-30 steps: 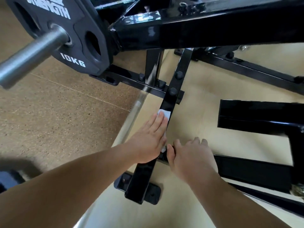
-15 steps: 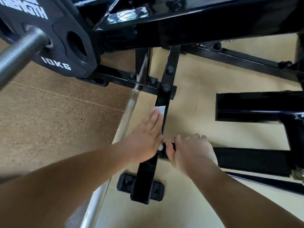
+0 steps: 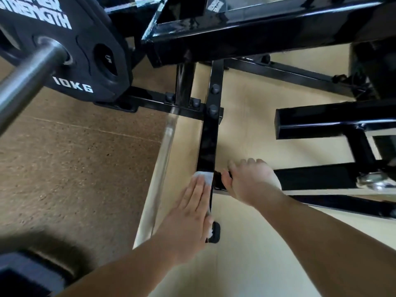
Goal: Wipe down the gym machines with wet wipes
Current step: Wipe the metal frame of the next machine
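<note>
Low on the machine, the left hand (image 3: 188, 215) lies flat, fingers straight, pressing the white wet wipe (image 3: 202, 177) onto the black frame bar (image 3: 209, 144). The right hand (image 3: 250, 181) curls around the crossbar (image 3: 317, 177) just beside it.

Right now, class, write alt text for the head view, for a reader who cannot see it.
A person's left hand presses a white wet wipe flat against a black machine frame bar, while the right hand grips a black crossbar beside it. A 10KG weight plate on a steel sleeve sits upper left, over brown speckled flooring.
</note>
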Motion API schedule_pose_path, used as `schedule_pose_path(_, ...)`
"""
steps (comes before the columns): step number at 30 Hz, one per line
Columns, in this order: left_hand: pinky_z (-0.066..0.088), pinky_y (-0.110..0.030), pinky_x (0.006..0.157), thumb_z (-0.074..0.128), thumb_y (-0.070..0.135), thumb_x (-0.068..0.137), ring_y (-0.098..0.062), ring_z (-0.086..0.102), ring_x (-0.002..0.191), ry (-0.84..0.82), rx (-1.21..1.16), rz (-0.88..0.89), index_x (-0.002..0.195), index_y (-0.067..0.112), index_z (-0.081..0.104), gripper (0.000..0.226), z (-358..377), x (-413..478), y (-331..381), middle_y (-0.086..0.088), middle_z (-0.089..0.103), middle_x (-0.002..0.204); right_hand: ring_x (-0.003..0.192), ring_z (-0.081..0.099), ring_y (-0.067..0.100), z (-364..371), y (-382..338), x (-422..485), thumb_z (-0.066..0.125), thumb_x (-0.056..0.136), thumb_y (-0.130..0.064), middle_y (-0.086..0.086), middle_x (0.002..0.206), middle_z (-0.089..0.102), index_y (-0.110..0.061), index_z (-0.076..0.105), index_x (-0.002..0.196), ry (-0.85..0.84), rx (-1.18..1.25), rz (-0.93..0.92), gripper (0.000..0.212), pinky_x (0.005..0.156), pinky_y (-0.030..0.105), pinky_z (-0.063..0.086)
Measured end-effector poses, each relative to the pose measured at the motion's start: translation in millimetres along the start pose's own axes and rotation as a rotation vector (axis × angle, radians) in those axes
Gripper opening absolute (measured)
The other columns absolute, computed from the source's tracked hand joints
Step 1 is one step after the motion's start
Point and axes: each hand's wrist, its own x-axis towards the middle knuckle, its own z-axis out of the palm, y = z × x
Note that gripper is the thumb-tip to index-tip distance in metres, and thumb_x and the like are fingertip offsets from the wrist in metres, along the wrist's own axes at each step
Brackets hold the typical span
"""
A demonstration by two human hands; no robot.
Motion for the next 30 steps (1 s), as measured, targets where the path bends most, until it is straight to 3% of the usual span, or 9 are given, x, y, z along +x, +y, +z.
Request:
schedule_pose_path(2,0.000,-0.045,0.128,0.016,0.041,0.108,-0.026,-0.025,0.155,-0.080,-0.007,-0.005,0.159,0.005,-0.012,0.069,1.3,-24.7,8.2,-0.015,-0.025,0.167,0.131,0.049,0.037,2.6,1.1,-1.4,-0.005,0.099,-0.051,0.018,0.141,0.055,-0.020,0.039,0.151,-0.023,0.000,-0.031,0.075,0.112,0.051,0.037)
schedule_pose_path(4,-0.007,-0.044,0.128,0.012,0.044,0.108,-0.021,-0.037,0.149,-0.165,-0.006,-0.020,0.157,0.010,-0.024,0.069,-5.2,-28.3,9.5,-0.009,-0.038,0.162,0.158,0.013,0.033,-0.3,3.5,-1.9,-0.019,0.092,-0.051,0.015,0.170,0.017,-0.024,0.011,0.165,-0.046,0.019,-0.075,0.083,0.126,0.055,0.013)
schedule_pose_path(7,-0.012,-0.042,0.127,0.010,0.043,0.109,-0.020,-0.042,0.146,-0.177,0.064,-0.023,0.155,0.010,-0.029,0.068,-16.2,1.2,2.8,-0.007,-0.043,0.159,0.160,-0.002,0.029,-1.9,4.0,-2.6,-0.024,0.091,-0.053,0.010,0.173,-0.002,-0.027,-0.001,0.164,-0.081,0.037,-0.095,0.081,0.127,0.056,0.003)
schedule_pose_path(11,-0.012,-0.040,0.127,0.010,0.043,0.110,-0.018,-0.041,0.146,-0.184,0.016,-0.073,0.154,0.012,-0.029,0.067,-17.6,34.5,-1.0,-0.007,-0.043,0.159,0.159,0.014,0.025,-2.3,6.0,-5.5,-0.003,0.104,-0.053,0.004,0.172,0.015,-0.028,0.009,0.165,0.009,0.095,-0.164,0.067,0.128,0.050,0.011)
schedule_pose_path(14,-0.011,-0.040,0.127,0.008,0.042,0.110,-0.019,-0.043,0.146,-0.154,-0.023,-0.084,0.153,0.010,-0.031,0.067,-4.4,-1.5,10.6,-0.008,-0.045,0.159,0.159,0.015,0.020,-2.6,12.1,-23.4,-0.010,0.100,-0.056,0.002,0.172,0.019,-0.028,0.007,0.164,0.003,0.137,-0.275,0.072,0.129,0.043,0.011)
schedule_pose_path(17,-0.004,-0.044,0.128,0.010,0.042,0.108,-0.019,-0.037,0.150,-0.141,-0.054,-0.081,0.156,0.008,-0.025,0.068,8.1,-39.1,17.7,-0.007,-0.039,0.162,0.160,0.001,0.019,-1.9,15.9,-43.2,-0.024,0.085,-0.065,0.004,0.173,0.004,-0.026,-0.010,0.163,-0.070,0.156,-0.327,0.088,0.130,0.043,0.003)
schedule_pose_path(22,-0.002,-0.046,0.128,-0.002,0.049,0.102,-0.026,-0.035,0.151,-0.092,0.004,-0.059,0.156,0.005,-0.025,0.073,10.9,7.8,2.9,-0.014,-0.036,0.163,0.158,-0.015,0.011,4.2,7.7,-45.1,-0.018,0.092,-0.055,-0.002,0.171,-0.018,-0.025,-0.021,0.160,-0.080,0.180,-0.257,0.075,0.129,0.044,-0.005)
schedule_pose_path(27,-0.003,-0.046,0.128,0.016,0.044,0.110,-0.025,-0.036,0.149,-0.162,-0.014,-0.121,0.155,0.009,-0.027,0.072,-8.9,77.8,-11.8,-0.012,-0.038,0.161,0.157,-0.016,0.008,4.4,6.0,-43.3,-0.009,0.100,-0.052,-0.005,0.170,-0.020,-0.026,-0.020,0.160,-0.087,0.170,-0.235,0.067,0.129,0.044,-0.004)
schedule_pose_path(30,-0.001,-0.042,0.129,0.027,0.037,0.111,-0.021,-0.029,0.153,-0.051,-0.205,-0.077,0.157,0.007,-0.024,0.075,-0.5,44.1,-5.1,-0.009,-0.034,0.165,0.157,-0.016,0.009,1.4,4.7,-45.2,-0.004,0.105,-0.052,-0.006,0.170,-0.020,-0.026,-0.019,0.162,-0.108,0.204,-0.216,0.064,0.128,0.045,-0.005)
